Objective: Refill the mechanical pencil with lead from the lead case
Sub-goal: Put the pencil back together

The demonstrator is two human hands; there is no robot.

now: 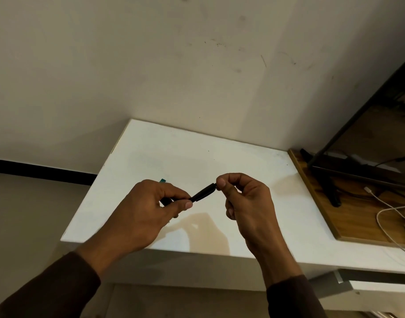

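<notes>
The mechanical pencil (pixel 202 195) is a slim, dark, matte cylinder, held in the air above the desk (pixel 254 161) and tilted so its right end sits higher than its left. Most of its length shows between the 2 hands; the lower part disappears into the left hand's grasp. A small teal object (pixel 163 180) peeks out just behind the left hand's knuckles, too hidden to identify.

The desk is a smooth white slab with a square corner, set against a plain off-white wall (pixel 151 65) scuffed with faint dark marks. Beside it on the right lies a wooden board (pixel 348 216) with visible grain, carrying a black metal stand (pixel 330 171) and a loose white cable (pixel 389 210).

The left hand (pixel 148 207) has its fingers curled round the pencil's lower barrel, thumb (pixel 185 204) pressed along the side. The right hand (pixel 245 200) pinches the pencil's upper tip between thumb and forefinger, the remaining fingers loosely curled into the palm. Both wrists angle inward from dark brown sleeves (pixel 47 288), the hands near each other over the desk's middle.
</notes>
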